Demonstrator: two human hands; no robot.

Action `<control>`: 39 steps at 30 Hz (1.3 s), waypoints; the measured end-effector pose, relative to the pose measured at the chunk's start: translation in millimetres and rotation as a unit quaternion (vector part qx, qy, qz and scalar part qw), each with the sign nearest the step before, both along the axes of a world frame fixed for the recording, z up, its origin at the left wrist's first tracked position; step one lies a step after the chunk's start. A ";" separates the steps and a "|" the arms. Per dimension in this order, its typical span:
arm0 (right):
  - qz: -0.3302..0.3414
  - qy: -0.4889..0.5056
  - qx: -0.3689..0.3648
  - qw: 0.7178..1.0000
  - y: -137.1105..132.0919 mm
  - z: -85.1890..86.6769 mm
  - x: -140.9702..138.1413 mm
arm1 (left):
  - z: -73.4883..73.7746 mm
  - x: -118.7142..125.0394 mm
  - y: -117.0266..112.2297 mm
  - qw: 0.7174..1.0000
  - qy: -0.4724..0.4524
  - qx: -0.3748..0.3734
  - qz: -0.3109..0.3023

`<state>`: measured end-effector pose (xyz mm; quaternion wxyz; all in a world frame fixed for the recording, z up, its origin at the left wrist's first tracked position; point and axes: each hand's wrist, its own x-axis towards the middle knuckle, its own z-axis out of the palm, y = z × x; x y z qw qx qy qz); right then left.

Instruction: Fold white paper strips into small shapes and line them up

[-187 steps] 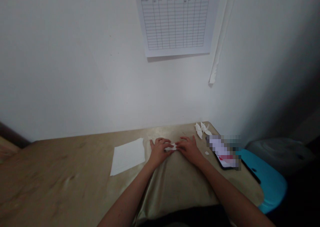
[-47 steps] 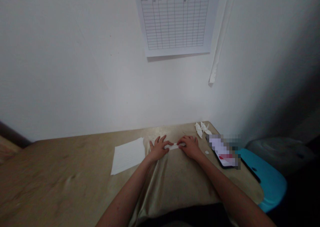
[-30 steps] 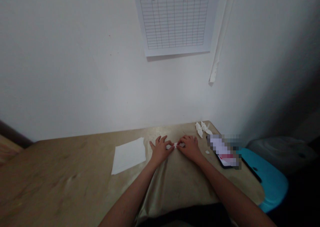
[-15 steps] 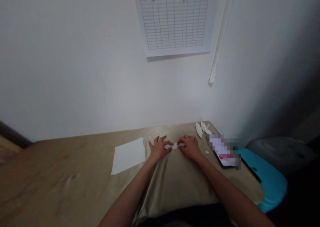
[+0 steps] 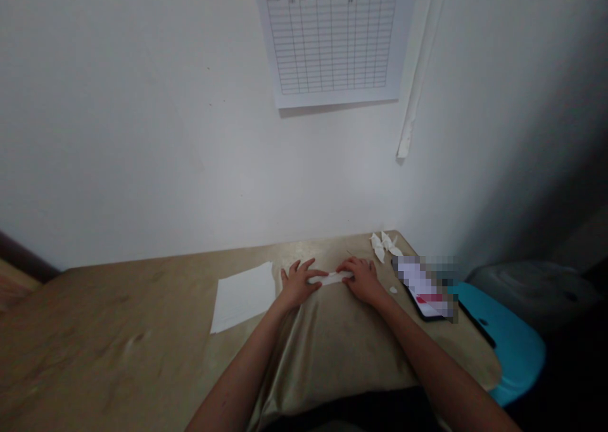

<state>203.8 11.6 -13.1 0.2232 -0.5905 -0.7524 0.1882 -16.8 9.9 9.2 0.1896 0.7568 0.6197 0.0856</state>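
A small folded strip of white paper (image 5: 331, 279) lies flat on the tan table (image 5: 118, 330). My left hand (image 5: 297, 283) pins its left end, thumb and forefinger pinched on the paper and the other fingers spread. At the strip's right end my right hand (image 5: 361, 279) presses down with curled fingers. The strip shows only between the two hands. A stack of white sheets (image 5: 243, 296) lies just left of my left hand.
Folded white paper figures (image 5: 384, 244) sit at the table's back right corner. A phone (image 5: 425, 292) lies right of my right hand, with a tiny white scrap (image 5: 393, 289) beside it. A blue seat (image 5: 503, 343) stands beyond the right edge. A grid chart (image 5: 332, 39) hangs on the wall.
My hands have drawn a little apart along the paper, so more of the strip shows between them than half a second ago. Nothing else moved.
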 end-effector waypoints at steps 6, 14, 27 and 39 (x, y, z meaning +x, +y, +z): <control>0.024 0.002 -0.002 1.000 0.1 -2.5 0.3 | -8.1 -2.6 -1.4 1.000 -0.004 0.028 0.000; 0.031 0.015 0.026 0.999 -2.1 -3.8 0.5 | -18.3 1.5 -4.6 0.994 -0.026 0.102 0.005; 0.038 -0.010 0.144 0.989 -1.0 -7.0 -0.5 | -19.3 1.9 -6.7 0.979 0.001 0.199 -0.041; 0.045 -0.016 0.148 0.988 -2.0 -3.3 -4.5 | -15.3 7.2 -9.4 0.970 -0.004 0.232 -0.067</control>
